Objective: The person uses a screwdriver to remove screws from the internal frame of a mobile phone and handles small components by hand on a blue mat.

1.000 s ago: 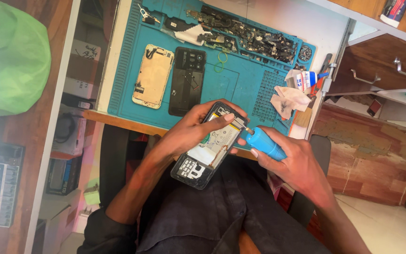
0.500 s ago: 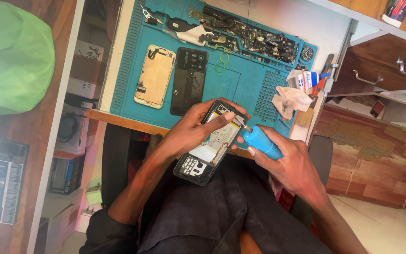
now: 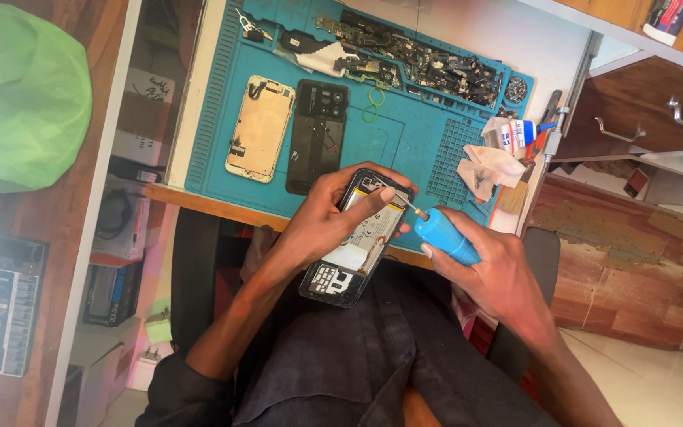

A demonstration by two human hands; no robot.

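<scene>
My left hand [image 3: 327, 215] grips an opened phone [image 3: 355, 239] with its back off, battery and inner parts showing, held over my lap at the desk's front edge. My right hand [image 3: 493, 277] holds a blue-handled screwdriver [image 3: 443, 235], its thin metal tip touching the phone's upper right edge next to my left forefinger. A blue work mat [image 3: 405, 142] lies on the desk just beyond the phone.
On the mat lie a gold phone frame [image 3: 260, 128], a black back cover [image 3: 317, 134], several small loose parts [image 3: 420, 59] along the far edge and a crumpled white tissue [image 3: 487, 168]. A green bag [image 3: 21, 103] sits left; wooden drawers [image 3: 642, 119] stand right.
The phone and both hands sit in nearly the same place; the screwdriver tip stays at the phone's upper edge. The view has shifted only slightly.
</scene>
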